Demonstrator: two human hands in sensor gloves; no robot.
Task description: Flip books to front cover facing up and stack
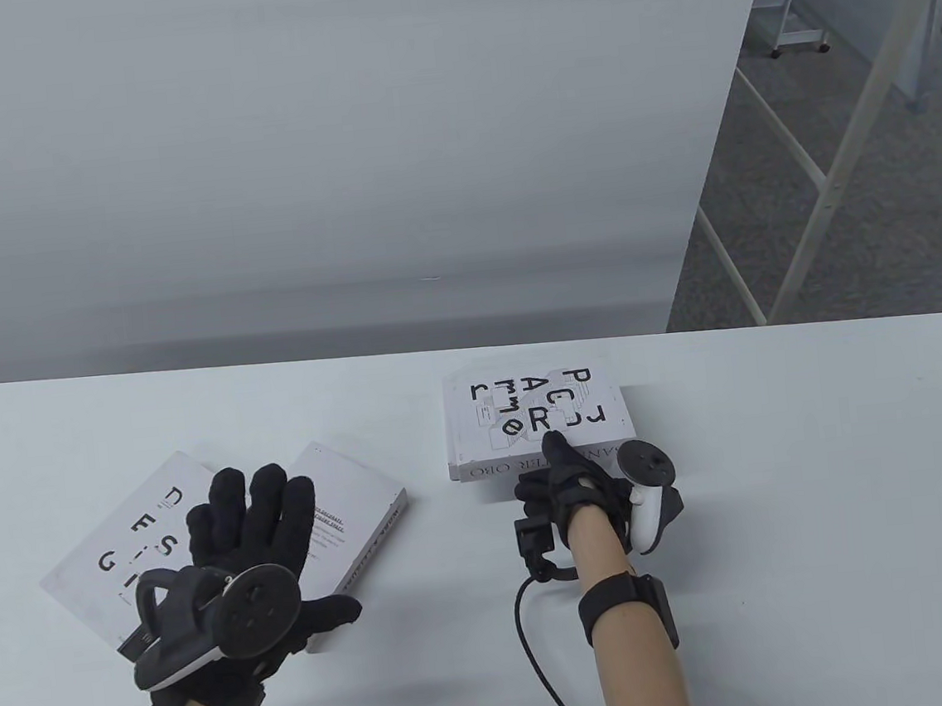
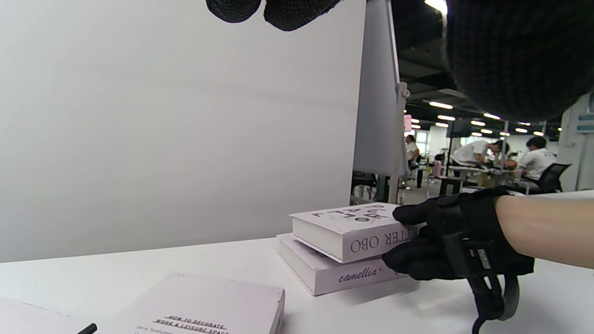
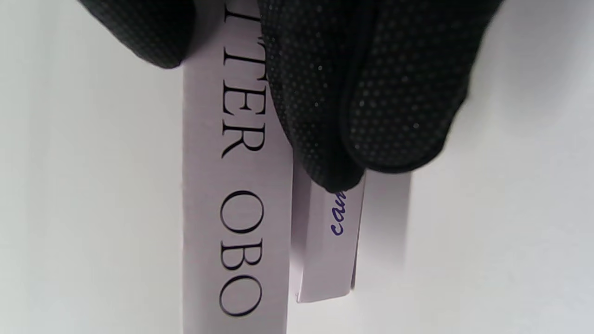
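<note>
A stack of two white books stands at the table's middle. The top book (image 1: 527, 414) has scattered black letters on its cover and lies skewed on the "camellia" book (image 2: 334, 274). My right hand (image 1: 555, 468) grips the top book at its near spine edge, one finger on the cover and the others curled against both spines (image 3: 236, 208). At the left lie a "DESIGN" book (image 1: 116, 554) and a decorating book (image 1: 357, 514) side by side. My left hand (image 1: 253, 507) is spread flat over them; I cannot tell if it touches them.
A grey partition wall (image 1: 333, 133) stands behind the table's far edge. The table's right end (image 1: 868, 498) is bare white surface. A black cable (image 1: 533, 655) runs from my right wrist toward the near edge.
</note>
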